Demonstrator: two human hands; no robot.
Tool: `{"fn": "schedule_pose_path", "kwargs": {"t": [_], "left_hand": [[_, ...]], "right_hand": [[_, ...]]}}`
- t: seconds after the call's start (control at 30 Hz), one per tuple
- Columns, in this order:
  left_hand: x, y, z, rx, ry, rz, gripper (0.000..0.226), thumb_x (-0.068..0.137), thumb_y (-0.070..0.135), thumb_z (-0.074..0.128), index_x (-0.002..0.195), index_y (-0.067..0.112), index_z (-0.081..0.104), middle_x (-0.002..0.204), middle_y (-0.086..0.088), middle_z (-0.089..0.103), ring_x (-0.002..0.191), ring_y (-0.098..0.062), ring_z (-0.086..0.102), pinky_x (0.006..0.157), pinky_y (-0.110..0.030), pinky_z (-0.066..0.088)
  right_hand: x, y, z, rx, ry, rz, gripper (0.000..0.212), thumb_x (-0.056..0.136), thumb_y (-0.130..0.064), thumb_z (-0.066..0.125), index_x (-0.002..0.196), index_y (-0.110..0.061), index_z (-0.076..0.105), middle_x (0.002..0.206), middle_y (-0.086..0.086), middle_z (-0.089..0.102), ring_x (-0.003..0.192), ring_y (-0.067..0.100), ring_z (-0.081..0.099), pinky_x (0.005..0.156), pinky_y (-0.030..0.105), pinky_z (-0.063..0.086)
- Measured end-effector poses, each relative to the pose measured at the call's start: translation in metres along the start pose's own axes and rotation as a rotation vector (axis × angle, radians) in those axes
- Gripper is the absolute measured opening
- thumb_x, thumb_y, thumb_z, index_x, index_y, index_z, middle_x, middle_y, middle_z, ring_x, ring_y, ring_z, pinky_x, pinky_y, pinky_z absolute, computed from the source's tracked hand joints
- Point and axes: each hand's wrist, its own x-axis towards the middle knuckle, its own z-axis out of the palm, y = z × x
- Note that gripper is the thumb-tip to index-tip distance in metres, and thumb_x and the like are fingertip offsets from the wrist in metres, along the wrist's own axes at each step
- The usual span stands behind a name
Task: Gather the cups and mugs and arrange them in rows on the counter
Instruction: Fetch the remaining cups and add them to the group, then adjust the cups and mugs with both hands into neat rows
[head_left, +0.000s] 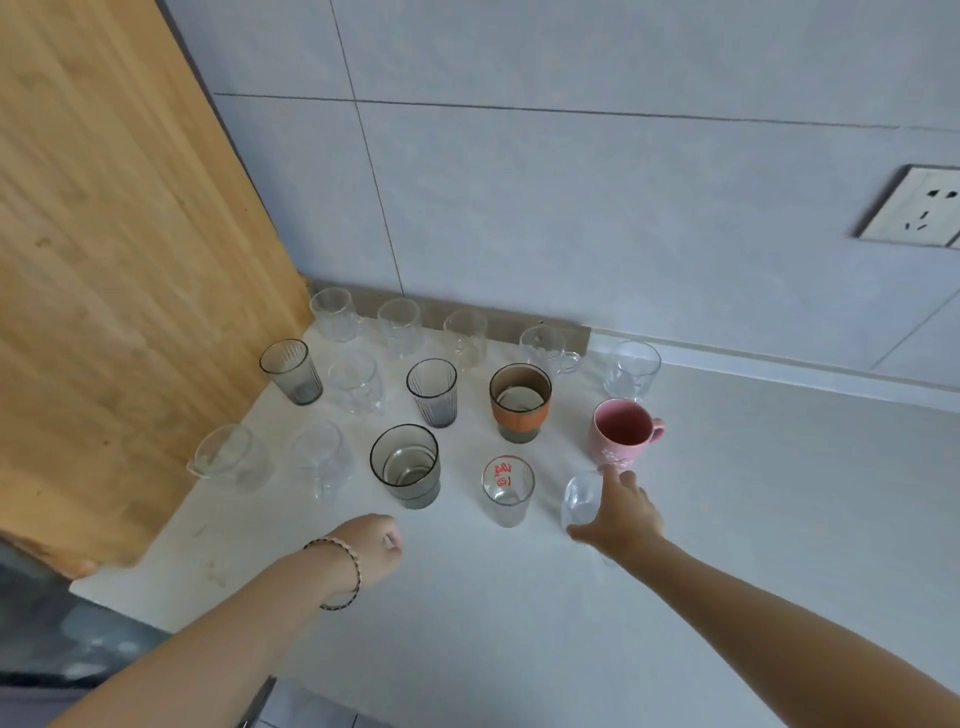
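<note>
On white counter (727, 519) three rows nearly complete. Right hand (626, 512) fingers wrap small clear glass (579, 501) at near row's right end; left hand (382, 543) curled, empty.

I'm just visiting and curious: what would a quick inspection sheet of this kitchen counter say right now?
Surface: pale counter, faint smudges near its left edge.
Job's things: glasses and mugs standing in three rough rows, among them a pink mug, a glass with an orange band, a dark glass and a glass with red print.
Clutter: nothing seen.
Hands: right hand gripping a clear glass at the front row's right end; left hand fisted, empty, above the counter, with a bracelet on the wrist.
Cables: nothing seen.
Surroundings: grey tiled wall with a socket; wooden panel at left.
</note>
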Motion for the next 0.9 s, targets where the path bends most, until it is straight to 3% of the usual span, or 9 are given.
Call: {"fn": "schedule_pose_path", "kwargs": {"t": [0.17,0.27,0.33,0.43,0.53,0.63,0.73,0.83,0.9], "left_hand": [[0.019,0.008,-0.032,0.006,-0.013,0.101,0.027,0.092,0.021,0.045,0.114,0.015,0.059,0.106,-0.001,0.055,0.094,-0.014,0.048,0.083,-0.02,0.038],[0.026,0.013,-0.069,0.007,0.007,0.15,0.031,0.094,0.025,0.046,0.121,0.014,0.056,0.104,0.001,0.052,0.1,-0.016,0.052,0.084,-0.02,0.037],[0.032,0.012,-0.098,0.016,0.037,0.173,0.032,0.094,0.026,0.046,0.122,0.014,0.055,0.118,-0.003,0.056,0.115,-0.019,0.052,0.093,-0.024,0.039],[0.045,-0.001,-0.135,0.035,0.077,0.177,0.033,0.095,0.023,0.044,0.125,0.013,0.053,0.134,-0.005,0.052,0.124,-0.021,0.049,0.101,-0.026,0.038],[0.07,-0.023,-0.169,0.049,0.094,0.162,0.033,0.096,0.022,0.043,0.126,0.011,0.053,0.129,-0.008,0.054,0.118,-0.023,0.051,0.097,-0.027,0.039],[0.106,-0.052,-0.197,0.086,0.112,0.169,0.013,0.095,0.017,0.043,0.097,0.023,0.055,0.094,-0.008,0.046,0.089,-0.018,0.043,0.076,-0.024,0.036],[0.155,-0.085,-0.225,0.131,0.142,0.139,0.029,0.091,0.013,0.042,0.065,0.026,0.04,0.076,0.001,0.039,0.085,-0.018,0.035,0.064,-0.024,0.03],[0.199,-0.107,-0.252,0.145,0.153,0.122,0.015,0.093,0.013,0.041,0.098,0.013,0.055,0.096,-0.004,0.052,0.089,-0.021,0.045,0.075,-0.025,0.035],[0.223,-0.114,-0.266,0.153,0.17,0.122,0.033,0.095,0.014,0.039,0.126,0.009,0.048,0.115,-0.008,0.057,0.103,-0.025,0.055,0.082,-0.028,0.04]], "right_hand": [[0.001,-0.02,-0.019,-0.147,-0.036,-0.01,0.1,0.065,-0.047,0.077,0.141,-0.014,0.022,0.137,0.011,0.032,0.126,0.029,0.038,0.097,0.037,0.044],[0.009,-0.048,-0.045,-0.155,0.008,-0.147,0.073,0.076,-0.04,0.072,0.136,-0.016,0.038,0.131,0.01,0.038,0.123,0.028,0.041,0.1,0.037,0.043],[0.017,-0.076,-0.06,-0.147,-0.034,-0.233,0.056,0.082,-0.034,0.066,0.132,-0.018,0.047,0.131,0.009,0.047,0.124,0.027,0.045,0.104,0.037,0.042],[0.036,-0.125,-0.068,-0.094,-0.06,-0.308,0.026,0.083,-0.026,0.06,0.105,-0.014,0.063,0.106,0.006,0.064,0.108,0.026,0.06,0.094,0.033,0.048],[0.053,-0.175,-0.065,-0.077,-0.06,-0.34,0.029,0.086,-0.026,0.059,0.112,-0.015,0.062,0.108,0.002,0.064,0.109,0.022,0.06,0.093,0.03,0.047],[0.074,-0.223,-0.058,-0.064,-0.028,-0.307,0.033,0.087,-0.027,0.057,0.118,-0.017,0.059,0.12,0.003,0.062,0.111,0.021,0.058,0.094,0.032,0.047],[0.104,-0.265,-0.043,-0.047,-0.013,-0.254,0.034,0.088,-0.027,0.057,0.12,-0.016,0.058,0.12,0.005,0.062,0.11,0.022,0.059,0.094,0.031,0.048],[0.138,-0.299,-0.027,-0.077,-0.004,-0.178,0.041,0.09,-0.033,0.055,0.127,-0.017,0.052,0.125,0.004,0.059,0.115,0.022,0.056,0.097,0.033,0.047],[0.159,-0.317,-0.019,-0.114,0.015,-0.135,0.045,0.091,-0.035,0.053,0.131,-0.016,0.047,0.131,0.005,0.055,0.12,0.023,0.053,0.099,0.035,0.046]]}}
